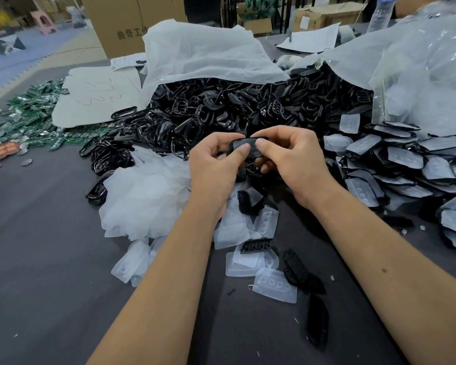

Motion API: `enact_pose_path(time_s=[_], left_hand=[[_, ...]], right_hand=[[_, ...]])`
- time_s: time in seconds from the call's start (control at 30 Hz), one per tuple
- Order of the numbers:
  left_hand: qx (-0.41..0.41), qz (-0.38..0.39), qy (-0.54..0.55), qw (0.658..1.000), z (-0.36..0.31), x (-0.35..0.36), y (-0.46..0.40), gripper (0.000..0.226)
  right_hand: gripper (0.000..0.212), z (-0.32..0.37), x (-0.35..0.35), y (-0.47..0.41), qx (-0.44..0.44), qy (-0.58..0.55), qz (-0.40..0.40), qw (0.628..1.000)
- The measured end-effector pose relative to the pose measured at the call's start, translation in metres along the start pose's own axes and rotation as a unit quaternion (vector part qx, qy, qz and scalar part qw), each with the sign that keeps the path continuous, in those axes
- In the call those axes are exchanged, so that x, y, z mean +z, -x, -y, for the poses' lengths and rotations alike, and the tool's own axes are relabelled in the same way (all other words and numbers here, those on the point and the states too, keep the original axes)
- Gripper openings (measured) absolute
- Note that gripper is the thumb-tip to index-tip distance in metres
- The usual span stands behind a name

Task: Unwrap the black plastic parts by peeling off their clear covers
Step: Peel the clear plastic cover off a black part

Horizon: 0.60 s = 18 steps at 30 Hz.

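Both hands pinch the black part (248, 148), its long axis running crosswise between left hand (216, 164) and right hand (290, 160), thumbs meeting on its clear cover.

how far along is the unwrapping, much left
Done: loose clear covers and bare black parts lie on the table in front. In hand: left hand and right hand pinch one covered part. Left: a stack of still-covered parts on the right, so plenty remains.
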<state>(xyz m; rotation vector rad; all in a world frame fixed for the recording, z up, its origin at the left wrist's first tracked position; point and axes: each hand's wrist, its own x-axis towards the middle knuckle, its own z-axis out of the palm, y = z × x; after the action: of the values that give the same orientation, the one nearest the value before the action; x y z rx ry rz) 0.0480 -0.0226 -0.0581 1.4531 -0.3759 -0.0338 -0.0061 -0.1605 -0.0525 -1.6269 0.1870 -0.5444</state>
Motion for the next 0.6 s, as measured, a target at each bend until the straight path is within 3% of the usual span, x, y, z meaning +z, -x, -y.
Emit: enact_pose_path(time_s=[0.6], left_hand=[[-0.013,-0.018,0.011,1.000,-0.0013,0.0011,-0.0006,0.009]], right_hand=[[0.018,0.0005,0.0010,-0.0005,-0.017,0.033,-0.002,0.999]])
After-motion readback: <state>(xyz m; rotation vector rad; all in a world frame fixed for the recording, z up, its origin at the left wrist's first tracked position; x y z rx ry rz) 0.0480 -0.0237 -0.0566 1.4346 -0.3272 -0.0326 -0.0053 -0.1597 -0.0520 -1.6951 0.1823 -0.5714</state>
